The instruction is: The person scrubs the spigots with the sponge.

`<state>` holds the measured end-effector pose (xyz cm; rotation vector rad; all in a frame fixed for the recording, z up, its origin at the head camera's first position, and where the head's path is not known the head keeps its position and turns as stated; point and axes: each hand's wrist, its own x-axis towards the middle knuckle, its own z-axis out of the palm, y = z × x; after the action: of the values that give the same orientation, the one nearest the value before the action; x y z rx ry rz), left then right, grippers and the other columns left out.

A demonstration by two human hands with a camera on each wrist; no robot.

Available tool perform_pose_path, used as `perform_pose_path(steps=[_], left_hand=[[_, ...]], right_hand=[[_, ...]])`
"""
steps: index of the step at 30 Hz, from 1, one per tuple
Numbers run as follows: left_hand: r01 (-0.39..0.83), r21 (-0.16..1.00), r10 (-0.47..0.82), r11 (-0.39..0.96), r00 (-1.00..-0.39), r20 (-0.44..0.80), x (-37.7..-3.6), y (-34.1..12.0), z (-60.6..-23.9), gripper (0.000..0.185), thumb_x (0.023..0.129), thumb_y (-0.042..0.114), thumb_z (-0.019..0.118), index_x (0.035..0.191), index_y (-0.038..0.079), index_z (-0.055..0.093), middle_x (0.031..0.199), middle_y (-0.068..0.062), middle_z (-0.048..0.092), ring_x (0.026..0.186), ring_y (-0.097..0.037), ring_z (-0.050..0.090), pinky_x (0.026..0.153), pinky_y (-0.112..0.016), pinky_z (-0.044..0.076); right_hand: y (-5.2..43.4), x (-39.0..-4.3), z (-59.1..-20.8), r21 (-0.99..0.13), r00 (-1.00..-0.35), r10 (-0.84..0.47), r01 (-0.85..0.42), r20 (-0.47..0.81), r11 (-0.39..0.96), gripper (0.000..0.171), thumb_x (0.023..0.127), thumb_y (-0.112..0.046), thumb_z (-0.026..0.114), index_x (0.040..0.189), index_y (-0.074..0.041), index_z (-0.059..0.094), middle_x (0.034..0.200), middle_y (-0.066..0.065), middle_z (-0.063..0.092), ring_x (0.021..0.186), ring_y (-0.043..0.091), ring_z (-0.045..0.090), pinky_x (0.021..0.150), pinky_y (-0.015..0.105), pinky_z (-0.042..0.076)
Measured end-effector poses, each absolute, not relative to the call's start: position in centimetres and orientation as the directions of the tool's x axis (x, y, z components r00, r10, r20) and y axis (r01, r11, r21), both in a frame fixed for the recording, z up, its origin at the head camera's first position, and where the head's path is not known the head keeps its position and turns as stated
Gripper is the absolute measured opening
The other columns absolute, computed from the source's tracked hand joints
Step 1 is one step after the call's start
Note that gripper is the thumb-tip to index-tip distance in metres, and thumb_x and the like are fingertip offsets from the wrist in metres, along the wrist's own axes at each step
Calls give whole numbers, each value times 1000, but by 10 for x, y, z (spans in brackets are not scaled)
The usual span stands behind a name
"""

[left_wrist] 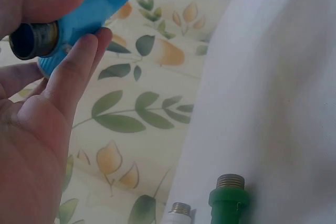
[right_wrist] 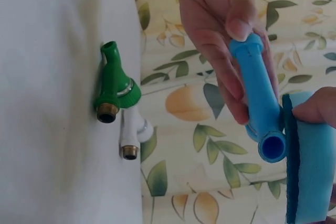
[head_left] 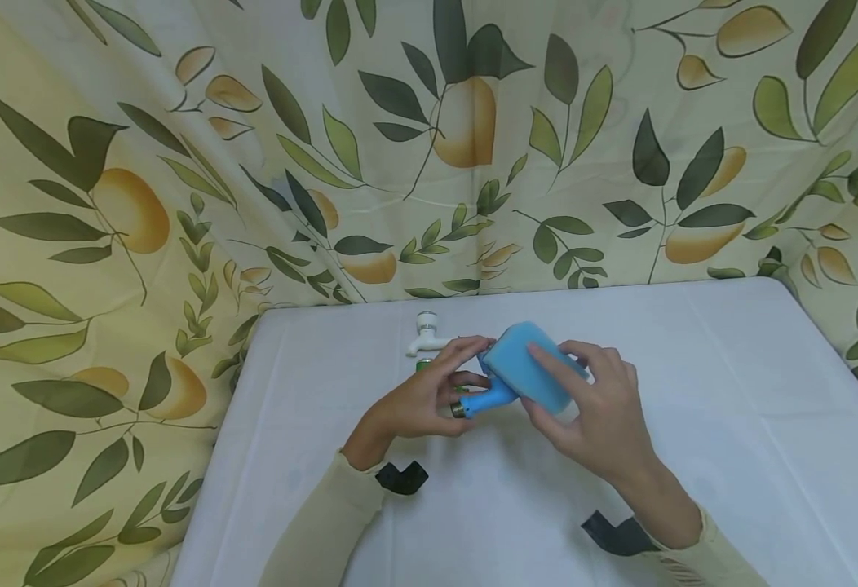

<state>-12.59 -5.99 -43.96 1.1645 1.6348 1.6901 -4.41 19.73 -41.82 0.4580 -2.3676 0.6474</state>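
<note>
Left hand (head_left: 417, 403) fingers curl round the stiff, light blue tap (right_wrist: 261, 98); right hand (head_left: 598, 408) pinches the soft sponge (head_left: 532, 367); likely squashy, best held by its edges.

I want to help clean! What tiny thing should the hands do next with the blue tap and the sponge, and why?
Probably slide the blue sponge along the blue tap. The left hand grips the tap above the white table, and the right hand presses the sponge against its open end, so a short rub seems the natural next move.
</note>
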Motion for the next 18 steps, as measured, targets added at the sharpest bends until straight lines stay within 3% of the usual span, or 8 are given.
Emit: perform_pose_path(steps=[9, 15, 18], left_hand=[[248, 967, 818, -63, -543, 193, -126, -60, -443, 97, 83, -12, 75, 161, 12, 24, 162, -7, 19, 136, -32, 56, 102, -36, 55], [253, 964, 768, -85, -599, 225, -128, -57, -446, 100, 78, -12, 80, 159, 18, 28, 157, -7, 28, 128, -31, 62, 101, -41, 56], [275, 960, 739, -56, -635, 225, -129, -57, -447, 100, 77, -10, 82, 158, 16, 29, 157, -3, 29, 128, -27, 61, 100, -38, 57]], right_hand=[[198, -45, -421, -279, -732, -233, -504, 640, 817, 61, 93, -66, 47, 129, -23, 70, 115, 18, 64, 97, 36, 57, 74, 56, 44], [203, -46, -419, -310, -782, -157, -411, 603, 857, 61, 76, -45, 76, 132, -22, 69, 118, 21, 63, 100, 40, 57, 75, 58, 45], [201, -44, -417, -307, -790, -186, -427, 584, 850, 64, 71, -41, 81, 132, -23, 69, 118, 20, 63, 101, 38, 57, 77, 58, 46]])
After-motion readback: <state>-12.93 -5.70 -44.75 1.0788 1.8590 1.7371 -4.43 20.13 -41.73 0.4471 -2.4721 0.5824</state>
